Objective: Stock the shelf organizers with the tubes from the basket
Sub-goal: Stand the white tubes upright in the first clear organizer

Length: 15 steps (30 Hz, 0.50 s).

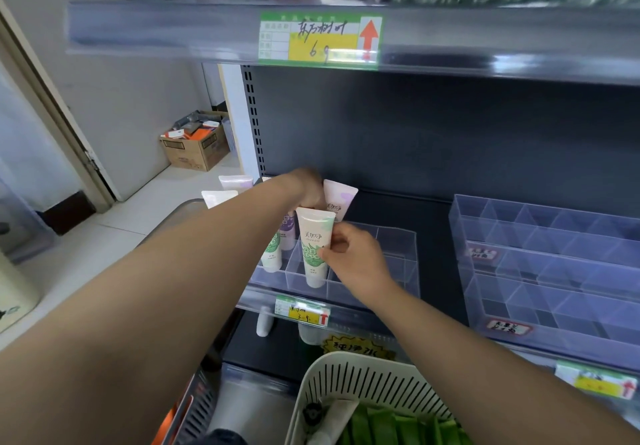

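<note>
A: The left arm (pixel 138 306) filled the near foreground, and the white basket (pixel 363 385) sat below the front edge of the shelf (pixel 433 222). What might have gone wrong?

B: The green tube (pixel 317 247) stood cap down in a front-row cell of the clear organizer (pixel 398 236), near the shelf's front left corner. It rose well above a shallow cell, so I judged it could tip forward on release, or knock the second green tube (pixel 272 254) beside it. A push might also have slid the organizer towards the edge.

A: And the fingers?

B: The right hand (pixel 356 257) pinched that tube's side, fingers (pixel 343 233) and thumb close together. The left hand (pixel 306 190) was curled over the tube tops in the rear rows, beside a purple tube (pixel 341 202). Which one it gripped, I couldn't tell.
</note>
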Each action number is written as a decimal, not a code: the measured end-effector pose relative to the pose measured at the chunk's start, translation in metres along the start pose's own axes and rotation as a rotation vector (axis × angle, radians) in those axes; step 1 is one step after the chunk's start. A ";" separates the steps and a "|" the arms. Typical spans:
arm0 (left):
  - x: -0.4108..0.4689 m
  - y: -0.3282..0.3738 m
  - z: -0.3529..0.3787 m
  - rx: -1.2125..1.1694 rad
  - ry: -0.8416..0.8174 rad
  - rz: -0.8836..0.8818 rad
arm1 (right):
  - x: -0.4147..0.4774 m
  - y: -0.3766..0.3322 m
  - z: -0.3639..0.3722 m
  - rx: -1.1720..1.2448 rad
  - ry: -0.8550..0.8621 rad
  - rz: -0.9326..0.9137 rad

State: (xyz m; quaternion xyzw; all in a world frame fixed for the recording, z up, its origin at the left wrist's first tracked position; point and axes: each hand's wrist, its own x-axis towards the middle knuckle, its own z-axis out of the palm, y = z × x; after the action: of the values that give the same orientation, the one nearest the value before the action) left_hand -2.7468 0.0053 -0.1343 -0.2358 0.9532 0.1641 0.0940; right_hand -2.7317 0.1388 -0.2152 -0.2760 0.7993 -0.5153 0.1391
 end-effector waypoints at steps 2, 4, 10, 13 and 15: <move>0.002 -0.001 0.002 0.000 0.011 -0.005 | -0.001 -0.001 0.000 -0.009 -0.005 -0.003; 0.002 -0.002 0.003 -0.012 0.022 -0.014 | -0.002 -0.001 0.000 -0.018 -0.009 -0.001; 0.002 0.000 0.001 -0.015 0.040 0.001 | -0.004 -0.003 0.002 -0.049 -0.011 0.021; 0.005 0.001 0.001 -0.081 0.051 -0.021 | -0.004 -0.004 0.003 -0.053 -0.017 0.026; 0.004 0.003 0.001 -0.087 0.051 -0.027 | -0.004 -0.004 0.003 -0.050 -0.019 0.027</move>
State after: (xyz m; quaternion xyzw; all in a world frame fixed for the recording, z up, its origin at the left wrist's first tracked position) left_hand -2.7518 0.0061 -0.1359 -0.2565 0.9441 0.1979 0.0614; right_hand -2.7254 0.1377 -0.2130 -0.2735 0.8143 -0.4905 0.1466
